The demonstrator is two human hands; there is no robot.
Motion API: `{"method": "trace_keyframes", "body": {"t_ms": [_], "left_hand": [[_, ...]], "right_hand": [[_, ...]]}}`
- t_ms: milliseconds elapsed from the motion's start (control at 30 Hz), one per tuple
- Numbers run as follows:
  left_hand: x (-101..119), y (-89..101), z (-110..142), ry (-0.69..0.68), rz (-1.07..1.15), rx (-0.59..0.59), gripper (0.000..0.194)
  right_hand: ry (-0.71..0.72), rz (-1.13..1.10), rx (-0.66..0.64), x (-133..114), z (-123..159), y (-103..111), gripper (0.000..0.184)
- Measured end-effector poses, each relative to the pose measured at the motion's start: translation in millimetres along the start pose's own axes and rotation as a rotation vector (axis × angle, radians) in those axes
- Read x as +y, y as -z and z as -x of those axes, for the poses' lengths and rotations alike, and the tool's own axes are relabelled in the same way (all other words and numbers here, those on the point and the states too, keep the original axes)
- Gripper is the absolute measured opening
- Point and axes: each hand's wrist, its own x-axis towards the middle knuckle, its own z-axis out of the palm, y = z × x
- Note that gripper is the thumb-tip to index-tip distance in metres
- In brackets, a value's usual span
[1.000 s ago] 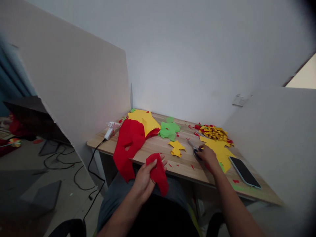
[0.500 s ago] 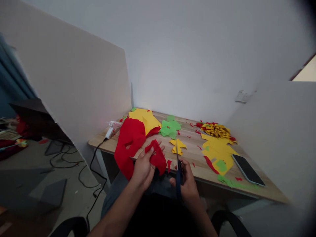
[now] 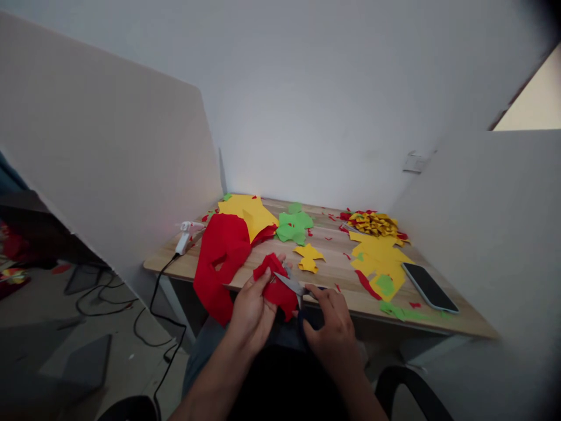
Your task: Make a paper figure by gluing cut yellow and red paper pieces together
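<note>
Holding red pc (image 3: 281,296) – L hand (image 3: 255,311); open scissors (image 3: 290,283) – R hand (image 3: 335,328).

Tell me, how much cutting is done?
The small yellow shape and green shapes look cut already. The left hand holds a red piece; the right hand holds open scissors over it, so that one looks unfinished. Maybe the big red sheet is left too; I can't tell.

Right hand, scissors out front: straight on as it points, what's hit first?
Likely the small red piece held in the left hand. The right hand's scissors overlap it in view; whether the blades touch is unclear in depth.
</note>
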Motion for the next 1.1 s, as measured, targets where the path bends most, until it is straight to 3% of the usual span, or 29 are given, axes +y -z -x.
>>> {"method": "trace_keyframes", "body": {"t_ms": [200,433,1100], "left_hand": [[2,-6.3,-1,0.015,0.014,0.013,0.040],[-11,-19.5,-9,0.141,0.018,-0.002,0.044],[-17,-3.2,-16,0.154,0.013,-0.028,0.046]], "right_hand": [[-0.012,0.093,0.017,-1,8,5,0.056],[-0.019,0.150,0.056,14,13,14,0.054],[0.005,0.070,-0.020,31,25,3,0.042]]}}
